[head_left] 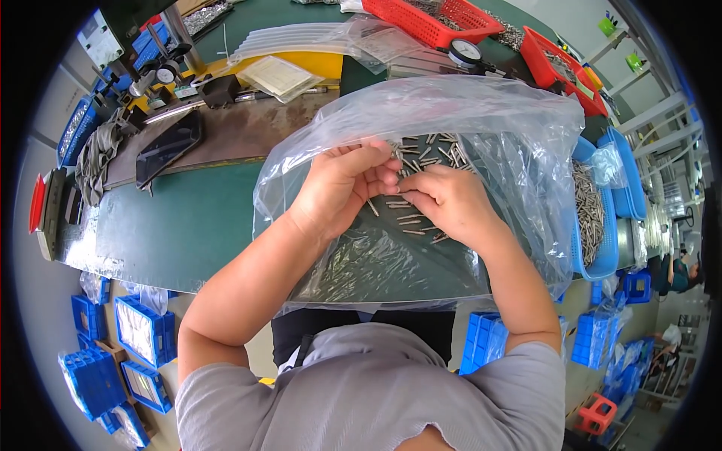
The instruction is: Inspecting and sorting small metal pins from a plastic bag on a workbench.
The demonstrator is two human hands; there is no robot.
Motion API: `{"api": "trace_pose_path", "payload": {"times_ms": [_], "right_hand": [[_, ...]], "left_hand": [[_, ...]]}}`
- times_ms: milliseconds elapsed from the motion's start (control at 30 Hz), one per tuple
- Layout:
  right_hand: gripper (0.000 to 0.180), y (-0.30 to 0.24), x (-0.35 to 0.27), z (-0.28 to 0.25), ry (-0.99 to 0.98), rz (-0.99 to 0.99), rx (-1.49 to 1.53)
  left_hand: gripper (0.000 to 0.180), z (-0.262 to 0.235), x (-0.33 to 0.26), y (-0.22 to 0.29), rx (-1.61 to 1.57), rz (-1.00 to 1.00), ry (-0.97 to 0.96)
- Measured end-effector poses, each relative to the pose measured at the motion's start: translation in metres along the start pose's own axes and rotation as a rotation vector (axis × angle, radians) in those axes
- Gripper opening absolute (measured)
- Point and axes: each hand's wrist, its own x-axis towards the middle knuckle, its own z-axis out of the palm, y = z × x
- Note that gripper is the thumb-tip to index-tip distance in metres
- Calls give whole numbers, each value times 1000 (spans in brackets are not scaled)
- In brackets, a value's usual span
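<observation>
A large clear plastic bag [519, 180] lies spread open on the green table, with many small slim metal pins [410, 218] scattered inside its mouth. Over these pins my left hand [346, 180] is closed, its fingers curled and the thumb on top; what lies within them is hidden. One pin [373, 207] shows just below its fingers. My right hand [451, 201] meets it from the right, thumb and forefinger pinched close to the left fingertips. Anything in that pinch is too small to make out. More pins [451, 154] lie just beyond both hands.
At the right, a blue basket [608, 225] holds a heap of metal pins. Red baskets [421, 22] and a dial gauge [465, 51] stand at the back. A dark phone [170, 147] rests at the left on a brown plate [241, 135]. Blue crates [147, 331] sit on the floor.
</observation>
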Motion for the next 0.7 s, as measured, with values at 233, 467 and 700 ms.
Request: {"api": "trace_pose_path", "payload": {"times_ms": [233, 467, 700], "right_hand": [[9, -4, 4, 3, -37, 76, -41], [6, 4, -1, -14, 57, 265, 429], [8, 3, -1, -25, 69, 326, 673]], "left_hand": [[8, -2, 2, -3, 46, -16, -57], [6, 1, 1, -3, 64, -43, -57], [6, 2, 0, -4, 143, -97, -70]]}}
